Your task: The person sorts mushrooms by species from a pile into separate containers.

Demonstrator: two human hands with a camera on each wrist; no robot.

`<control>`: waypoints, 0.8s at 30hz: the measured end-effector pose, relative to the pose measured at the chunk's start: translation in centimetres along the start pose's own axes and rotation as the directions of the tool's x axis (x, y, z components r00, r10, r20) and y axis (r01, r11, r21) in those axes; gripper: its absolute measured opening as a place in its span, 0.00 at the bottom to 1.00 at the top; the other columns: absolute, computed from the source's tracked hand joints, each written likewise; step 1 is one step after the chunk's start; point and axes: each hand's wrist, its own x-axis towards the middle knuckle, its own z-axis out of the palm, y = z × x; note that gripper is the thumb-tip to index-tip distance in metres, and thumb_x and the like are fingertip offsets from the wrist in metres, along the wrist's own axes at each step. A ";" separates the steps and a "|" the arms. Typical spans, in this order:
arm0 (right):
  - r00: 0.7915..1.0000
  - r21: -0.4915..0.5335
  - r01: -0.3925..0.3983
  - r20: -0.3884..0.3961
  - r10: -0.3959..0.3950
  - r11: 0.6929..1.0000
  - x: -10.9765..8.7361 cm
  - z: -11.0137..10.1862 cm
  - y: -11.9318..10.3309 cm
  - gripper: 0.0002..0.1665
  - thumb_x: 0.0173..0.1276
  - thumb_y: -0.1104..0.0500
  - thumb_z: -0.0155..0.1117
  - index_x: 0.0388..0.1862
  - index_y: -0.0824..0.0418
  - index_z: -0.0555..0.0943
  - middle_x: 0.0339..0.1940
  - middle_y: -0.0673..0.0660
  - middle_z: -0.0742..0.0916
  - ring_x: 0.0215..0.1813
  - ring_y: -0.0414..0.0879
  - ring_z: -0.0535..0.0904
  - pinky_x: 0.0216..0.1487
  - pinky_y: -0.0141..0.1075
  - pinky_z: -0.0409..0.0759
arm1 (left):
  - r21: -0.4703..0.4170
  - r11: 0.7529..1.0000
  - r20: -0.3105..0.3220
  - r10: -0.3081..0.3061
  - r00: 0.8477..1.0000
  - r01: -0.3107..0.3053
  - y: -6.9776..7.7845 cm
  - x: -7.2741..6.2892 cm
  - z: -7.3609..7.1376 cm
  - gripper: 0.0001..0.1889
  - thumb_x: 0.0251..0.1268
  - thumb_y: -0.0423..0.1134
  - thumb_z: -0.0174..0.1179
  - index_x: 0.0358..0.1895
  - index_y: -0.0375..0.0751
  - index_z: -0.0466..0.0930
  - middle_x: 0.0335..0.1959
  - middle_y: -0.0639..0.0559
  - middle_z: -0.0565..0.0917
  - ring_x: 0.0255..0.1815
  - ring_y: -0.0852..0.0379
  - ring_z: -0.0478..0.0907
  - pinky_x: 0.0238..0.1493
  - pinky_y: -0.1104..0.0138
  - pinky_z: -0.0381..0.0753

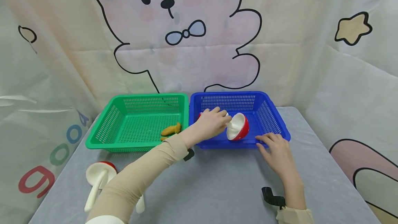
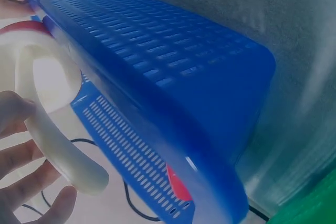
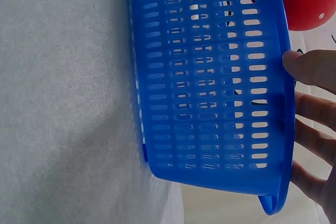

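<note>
My left hand (image 1: pixel 212 123) is over the blue basket (image 1: pixel 281 127) and grips the white handle of a ladle (image 1: pixel 238 127). The ladle's bowl is white inside and red with white spots outside; it hangs tilted above the basket. In the left wrist view, the fingers curl round the handle (image 2: pixel 68 156). My right hand (image 1: pixel 276 153) holds the basket's front rim near its right corner. From the right wrist view, the thumb (image 3: pixel 307 66) lies on the outer side and the fingers pass behind the rim. A red thing (image 2: pixel 180 182), mostly hidden, lies inside the basket.
A green basket (image 1: pixel 102 144) stands left of the blue one, with tan, knobbly pieces (image 1: pixel 171 130) at its right end. On the grey table (image 1: pixel 224 189) at the left lies another white-and-red ladle (image 1: pixel 96 179). One more white handle (image 1: pixel 140 205) shows beyond my left sleeve.
</note>
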 end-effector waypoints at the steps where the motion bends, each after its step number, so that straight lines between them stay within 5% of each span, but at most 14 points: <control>1: 1.000 0.000 0.002 -0.002 -0.002 1.000 0.0 0.0 0.0 0.12 0.58 0.63 0.70 0.42 0.60 0.85 0.38 0.58 0.85 0.45 0.56 0.75 0.47 0.54 0.70 | -0.018 1.000 0.011 -0.005 1.000 0.005 0.0 0.2 0.2 0.14 0.67 0.46 0.57 0.54 0.55 0.80 0.45 0.57 0.83 0.39 0.58 0.73 0.30 0.71 0.74; 11: 1.000 -0.015 0.008 0.008 -0.008 1.000 0.0 0.1 0.1 0.12 0.59 0.62 0.69 0.43 0.60 0.85 0.39 0.58 0.85 0.45 0.56 0.75 0.47 0.55 0.71 | -0.096 0.995 0.235 -0.008 0.972 0.032 -0.2 2.5 1.3 0.17 0.69 0.44 0.55 0.59 0.53 0.78 0.49 0.54 0.83 0.41 0.57 0.75 0.32 0.69 0.81; 24: 1.000 -0.016 0.016 -0.009 -0.016 1.000 0.1 0.1 0.2 0.12 0.58 0.62 0.70 0.43 0.60 0.86 0.38 0.58 0.85 0.44 0.56 0.75 0.46 0.55 0.71 | -0.247 0.967 0.389 0.037 0.921 0.066 -0.3 3.9 2.4 0.11 0.69 0.42 0.55 0.51 0.48 0.80 0.40 0.54 0.85 0.35 0.59 0.76 0.33 0.72 0.76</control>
